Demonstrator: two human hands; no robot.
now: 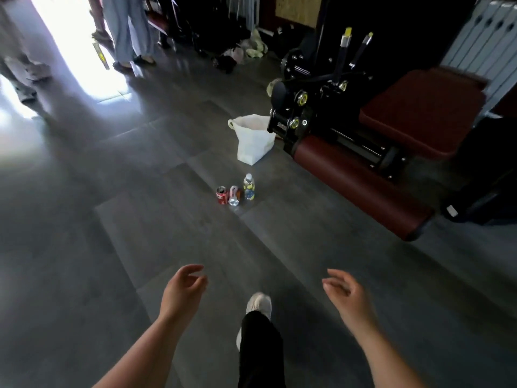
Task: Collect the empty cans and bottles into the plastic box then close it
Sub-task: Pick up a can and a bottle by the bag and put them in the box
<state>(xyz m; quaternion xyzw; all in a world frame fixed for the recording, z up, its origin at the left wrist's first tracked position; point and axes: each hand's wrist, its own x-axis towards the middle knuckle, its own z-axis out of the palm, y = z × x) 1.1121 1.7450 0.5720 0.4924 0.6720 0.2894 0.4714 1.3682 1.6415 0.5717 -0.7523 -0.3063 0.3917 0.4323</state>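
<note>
- The grey tiled floor (140, 219) carries everything here. A black exercise machine (321, 107) with dark red pads stands along its right side, and other people's legs (126, 29) show at its far left corner by a bright doorway.
- A white bag-like container (253, 141) stands on the floor just beside the foot of the machine, its mouth open. Whether this is the plastic box I cannot tell; no lid shows.
- Step in hand, as I judge it: the approach. Nothing is collected yet, and the person's shoe (258, 303) is stepping towards the empties, which lie well apart from both hands.
- The left hand (181, 292) hangs over the near floor and holds nothing. Its fingers (193, 268) are loosely curled with thumb and fingertips apart, touching no object.
- The right hand (347, 295) mirrors it: its fingers (337, 275) are relaxed and slightly bent, neither pinching nor touching anything.
- The clear bottle (248, 186), with a yellow label, stands upright mid-floor, near the white container and on the viewer's side of it.
- A silvery can (234, 196) is tipped over just left of the bottle, one end towards the viewer.
- A red can (222, 196) stands upright against the silvery one, its top open.
- The next move likely calls for closing in, bending low, and wrapping one hand round each item, with the upright ones the easier first grabs.
</note>
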